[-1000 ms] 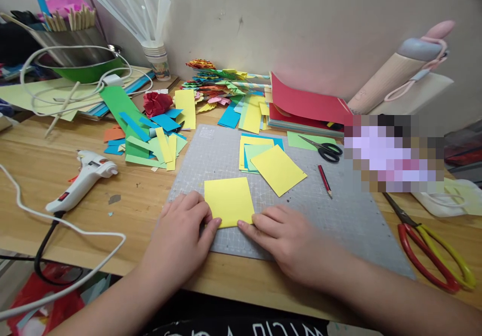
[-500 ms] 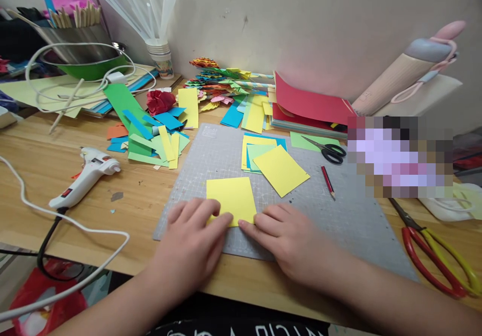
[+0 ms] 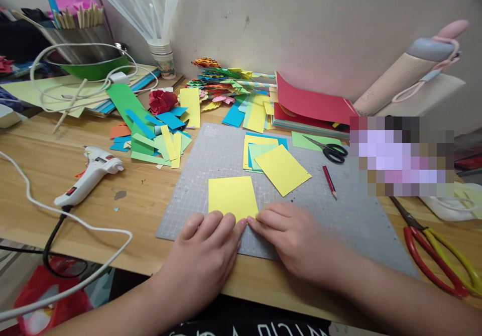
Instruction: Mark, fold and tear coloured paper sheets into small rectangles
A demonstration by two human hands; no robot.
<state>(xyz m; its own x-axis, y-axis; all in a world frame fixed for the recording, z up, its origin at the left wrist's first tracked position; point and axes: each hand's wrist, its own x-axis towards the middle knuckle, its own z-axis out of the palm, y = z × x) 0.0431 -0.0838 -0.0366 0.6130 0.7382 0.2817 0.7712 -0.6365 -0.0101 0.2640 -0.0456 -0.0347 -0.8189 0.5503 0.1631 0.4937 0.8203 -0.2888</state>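
A yellow sheet of paper lies flat on the grey cutting mat. My left hand is closed on its near edge, fingers curled over the lower left part and thumb at the front. My right hand pinches the near right corner, its thumb and fingertip close beside the left thumb. The near edge is mostly hidden under my fingers. Just beyond lies another yellow sheet, overlapping a small stack of yellow, blue and green sheets.
Black-handled scissors and a red pencil lie on the mat's right side. Red-and-yellow-handled shears rest at the right. A glue gun with its cord stands left, near cut paper scraps. Paper flowers lie by the wall.
My left hand has slid right along the near edge, bringing its thumb up to my right fingertips. The right hand has barely moved. The view has shifted slightly.
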